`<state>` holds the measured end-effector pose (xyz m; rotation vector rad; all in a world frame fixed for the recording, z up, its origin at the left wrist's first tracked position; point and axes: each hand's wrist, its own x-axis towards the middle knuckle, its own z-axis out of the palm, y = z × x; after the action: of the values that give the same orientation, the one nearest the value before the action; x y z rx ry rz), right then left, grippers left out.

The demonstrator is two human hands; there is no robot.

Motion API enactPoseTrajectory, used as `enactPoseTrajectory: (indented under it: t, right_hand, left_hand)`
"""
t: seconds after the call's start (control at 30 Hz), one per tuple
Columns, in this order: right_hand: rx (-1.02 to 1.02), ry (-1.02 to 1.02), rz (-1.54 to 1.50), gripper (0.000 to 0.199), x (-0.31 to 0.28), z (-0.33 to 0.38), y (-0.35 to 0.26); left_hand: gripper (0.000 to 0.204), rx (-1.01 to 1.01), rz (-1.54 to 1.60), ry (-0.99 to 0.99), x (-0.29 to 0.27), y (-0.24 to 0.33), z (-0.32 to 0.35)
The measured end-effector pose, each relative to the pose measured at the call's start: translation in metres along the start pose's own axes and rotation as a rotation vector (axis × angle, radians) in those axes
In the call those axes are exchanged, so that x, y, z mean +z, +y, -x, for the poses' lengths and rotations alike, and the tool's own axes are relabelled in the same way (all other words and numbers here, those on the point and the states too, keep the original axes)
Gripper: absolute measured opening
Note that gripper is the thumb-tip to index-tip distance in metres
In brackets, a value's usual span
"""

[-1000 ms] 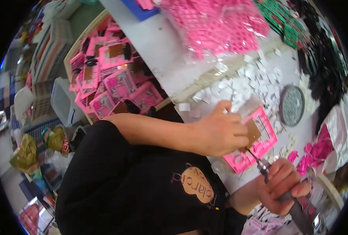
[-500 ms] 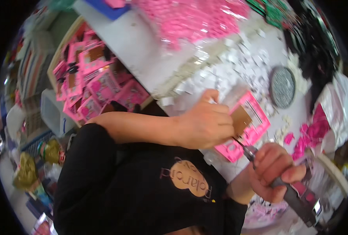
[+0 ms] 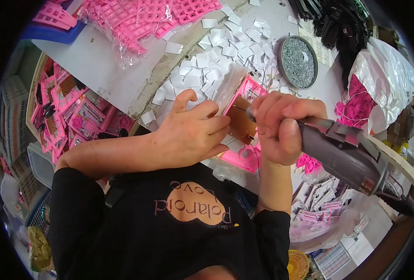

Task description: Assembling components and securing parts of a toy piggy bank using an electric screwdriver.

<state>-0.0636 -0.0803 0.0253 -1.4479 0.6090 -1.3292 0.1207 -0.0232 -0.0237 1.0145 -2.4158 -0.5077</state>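
The worktop (image 3: 92, 53) carries an oval grey dish (image 3: 316, 69), filled with small silvery pieces with one white slip on top. Places below are given relative to this dish.

The case (image 3: 250, 162), pink and open, lies on the worktop to the left of the dish and nearer the person. A brown board (image 3: 241, 123) sits inside it.

The right hand (image 3: 284, 123), on the person's side of the dish, is closed firmly around the driver (image 3: 342, 151), a dark grey power tool. Its body extends rightward past the dish; its front end points left, over the board. Contact between bit and board cannot be determined.

The left hand (image 3: 190, 130), farther left of the dish, has half-curled fingers close beside the left edge of the case. Whether it grips anything cannot be told.

White slips (image 3: 211, 74) are scattered to the left of the dish. Pink parts (image 3: 146, 16) in clear film lie farther left and beyond it. A bin (image 3: 33, 95) of pink cases (image 3: 86, 119) stands well to the left. Black parts (image 3: 344, 23) lie beyond the dish to the right; a white bag (image 3: 386, 70) with bright pink material stands right of it.
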Motion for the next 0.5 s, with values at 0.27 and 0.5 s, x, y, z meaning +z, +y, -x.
enactPoseTrajectory:
  t: [0.27,0.5]
  right_hand:
    - [0.004,-0.07,0.088,0.024,0.003,0.002,0.006]
    - [0.035,0.159,0.099,0.033,-0.011,-0.008,-0.01]
  left_hand:
    - [0.032,0.025,0.184,0.01,-0.007,-0.002,-0.002]
    - [0.026,0.083,0.198,-0.047,-0.001,0.006,0.007]
